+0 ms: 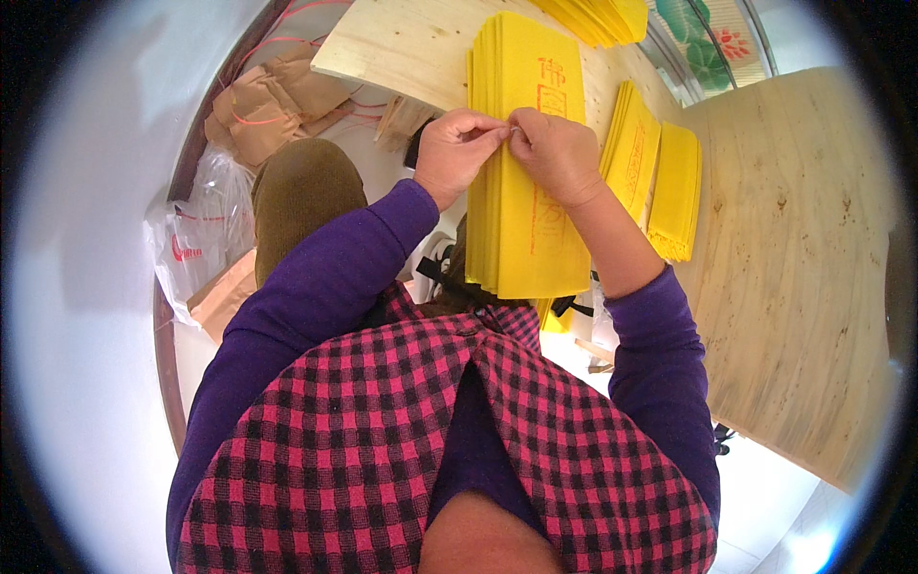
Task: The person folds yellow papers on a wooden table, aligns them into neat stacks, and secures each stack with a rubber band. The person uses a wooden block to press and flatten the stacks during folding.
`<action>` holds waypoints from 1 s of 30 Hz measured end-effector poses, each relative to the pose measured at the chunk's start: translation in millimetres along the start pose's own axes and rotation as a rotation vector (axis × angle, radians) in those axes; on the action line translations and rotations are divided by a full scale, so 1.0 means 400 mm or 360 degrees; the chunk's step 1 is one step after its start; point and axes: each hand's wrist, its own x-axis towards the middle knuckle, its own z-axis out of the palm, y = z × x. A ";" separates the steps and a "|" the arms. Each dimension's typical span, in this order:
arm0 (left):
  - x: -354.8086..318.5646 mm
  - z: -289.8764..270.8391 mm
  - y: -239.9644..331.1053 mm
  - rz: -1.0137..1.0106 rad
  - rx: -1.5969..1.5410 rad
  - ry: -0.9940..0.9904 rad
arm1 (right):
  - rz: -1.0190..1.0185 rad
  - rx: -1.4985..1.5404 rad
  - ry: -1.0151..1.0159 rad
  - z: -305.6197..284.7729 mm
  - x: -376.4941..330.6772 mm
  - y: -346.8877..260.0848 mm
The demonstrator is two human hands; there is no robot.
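A thick stack of long yellow fabric-like pieces with red print [507, 244] lies in front of me, overhanging the near edge of the plywood table [402, 43]. Above its middle, the fingers of my left hand [454, 153] and my right hand [562, 161] meet in a pinch. A tiny pale bit shows between the fingertips, too small to name. My left hand is closed, thumb against forefinger. The fingers of my right hand are curled in, and its wrist crosses the stack's right side. Whether either hand touches the stack cannot be told.
More yellow printed stacks [633, 158] and a smaller yellow bundle [676, 191] sit to the right. Another yellow pile [602, 17] lies at the far edge. A wooden panel [794, 258] stands at right. Brown paper [273, 105] and a clear plastic bag [206, 215] lie at left.
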 end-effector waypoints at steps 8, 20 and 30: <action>0.000 0.001 0.000 -0.0182 -0.0199 0.0025 | 0.0147 0.0400 -0.0025 -0.026 0.006 0.007; 0.004 -0.006 0.001 -0.0266 -0.0406 -0.0027 | 0.0522 0.1437 -0.0199 -0.013 0.037 0.026; -0.017 0.001 -0.015 -0.0201 -0.0171 0.0412 | 0.0789 0.1882 0.0495 0.054 -0.011 -0.005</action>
